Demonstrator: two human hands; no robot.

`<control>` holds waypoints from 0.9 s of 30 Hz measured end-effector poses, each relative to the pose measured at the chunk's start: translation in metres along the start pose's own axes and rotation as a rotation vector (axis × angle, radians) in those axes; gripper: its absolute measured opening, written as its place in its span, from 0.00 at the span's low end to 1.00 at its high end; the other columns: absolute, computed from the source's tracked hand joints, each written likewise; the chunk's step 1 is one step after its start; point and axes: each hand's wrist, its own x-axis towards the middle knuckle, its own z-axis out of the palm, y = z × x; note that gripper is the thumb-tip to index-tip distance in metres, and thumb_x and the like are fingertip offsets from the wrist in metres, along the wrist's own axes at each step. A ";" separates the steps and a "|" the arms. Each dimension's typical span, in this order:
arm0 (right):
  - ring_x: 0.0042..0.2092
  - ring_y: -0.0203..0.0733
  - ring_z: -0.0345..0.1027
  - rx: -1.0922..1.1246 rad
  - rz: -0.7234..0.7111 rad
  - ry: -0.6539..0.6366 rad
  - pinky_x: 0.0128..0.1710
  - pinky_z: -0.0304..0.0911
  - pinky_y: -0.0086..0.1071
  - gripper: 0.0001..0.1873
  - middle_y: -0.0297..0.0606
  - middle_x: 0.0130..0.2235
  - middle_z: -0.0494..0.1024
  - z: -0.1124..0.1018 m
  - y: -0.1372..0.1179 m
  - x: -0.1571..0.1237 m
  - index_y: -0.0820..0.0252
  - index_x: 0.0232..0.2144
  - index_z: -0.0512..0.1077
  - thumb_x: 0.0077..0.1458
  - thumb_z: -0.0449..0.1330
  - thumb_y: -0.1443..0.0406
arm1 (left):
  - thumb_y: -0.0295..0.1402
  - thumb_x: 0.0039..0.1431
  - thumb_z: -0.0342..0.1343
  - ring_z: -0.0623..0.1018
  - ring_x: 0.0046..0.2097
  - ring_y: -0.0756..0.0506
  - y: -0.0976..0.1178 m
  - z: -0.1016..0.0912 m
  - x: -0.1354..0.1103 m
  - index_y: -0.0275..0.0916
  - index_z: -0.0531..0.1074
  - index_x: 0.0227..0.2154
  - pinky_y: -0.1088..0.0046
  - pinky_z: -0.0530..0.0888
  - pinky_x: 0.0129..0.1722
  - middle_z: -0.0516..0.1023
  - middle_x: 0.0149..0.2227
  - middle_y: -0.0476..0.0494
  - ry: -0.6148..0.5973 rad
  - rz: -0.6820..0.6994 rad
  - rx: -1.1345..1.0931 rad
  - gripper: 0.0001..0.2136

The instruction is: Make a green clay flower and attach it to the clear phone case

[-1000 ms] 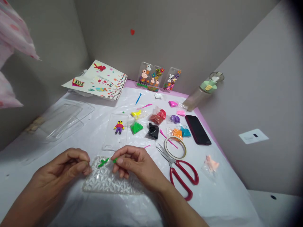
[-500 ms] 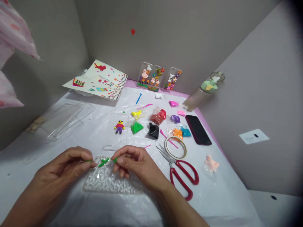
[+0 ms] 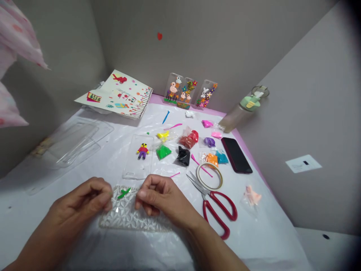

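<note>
A clear, star-patterned textured slab lies in front of me, with a small green clay shape of crossed strips on its far left part. At the slab's left edge, my left hand is closed in a pinch. My right hand is also closed, above the slab's right part. Bits of green clay showed in both pinches a moment ago; the fingers now cover them. Just beyond, a clear phone case lies flat, bearing a clay figure in red and purple.
Red-handled scissors and a tape roll lie right of my right hand. Farther back are bagged clays, including green and black, a phone, and a bottle. Clear cases lie left; decorated cases stand at the back.
Both hands have drawn slightly apart, and the fingers have curled in, so the green bits between them no longer show. The green shape on the slab stays in place.
</note>
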 end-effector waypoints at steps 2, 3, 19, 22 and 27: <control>0.24 0.27 0.61 -0.004 0.030 -0.009 0.24 0.51 0.24 0.29 0.30 0.29 0.79 0.001 -0.002 -0.001 0.59 0.31 0.70 0.48 0.80 0.47 | 0.47 0.66 0.64 0.82 0.42 0.45 0.008 0.003 0.000 0.49 0.77 0.40 0.80 0.78 0.38 0.81 0.40 0.53 -0.039 0.000 -0.080 0.09; 0.24 0.27 0.61 -0.008 0.043 -0.015 0.25 0.51 0.24 0.29 0.30 0.29 0.79 0.001 -0.002 -0.001 0.59 0.32 0.71 0.48 0.80 0.47 | 0.46 0.66 0.65 0.83 0.45 0.45 0.010 0.005 0.000 0.50 0.78 0.41 0.80 0.79 0.41 0.82 0.42 0.53 -0.054 0.018 -0.108 0.08; 0.35 0.33 0.65 -0.118 -0.039 0.021 0.40 0.60 0.28 0.26 0.30 0.33 0.76 0.009 0.001 -0.002 0.61 0.34 0.78 0.46 0.82 0.49 | 0.47 0.66 0.65 0.87 0.44 0.48 0.024 0.014 0.003 0.53 0.82 0.39 0.86 0.82 0.45 0.87 0.42 0.55 0.004 0.192 -0.023 0.07; 0.35 0.33 0.65 -0.138 -0.039 0.040 0.39 0.59 0.28 0.27 0.30 0.34 0.76 0.009 0.004 -0.002 0.60 0.35 0.78 0.45 0.82 0.49 | 0.48 0.66 0.65 0.87 0.39 0.48 0.024 0.013 0.005 0.53 0.83 0.38 0.86 0.81 0.40 0.87 0.37 0.56 -0.013 0.228 0.031 0.08; 0.37 0.35 0.68 -0.180 -0.039 0.051 0.41 0.60 0.28 0.27 0.31 0.35 0.77 0.009 0.009 -0.002 0.59 0.37 0.78 0.46 0.82 0.48 | 0.40 0.68 0.65 0.88 0.40 0.48 0.024 0.009 0.009 0.57 0.86 0.44 0.84 0.81 0.42 0.88 0.40 0.55 -0.086 0.406 0.103 0.06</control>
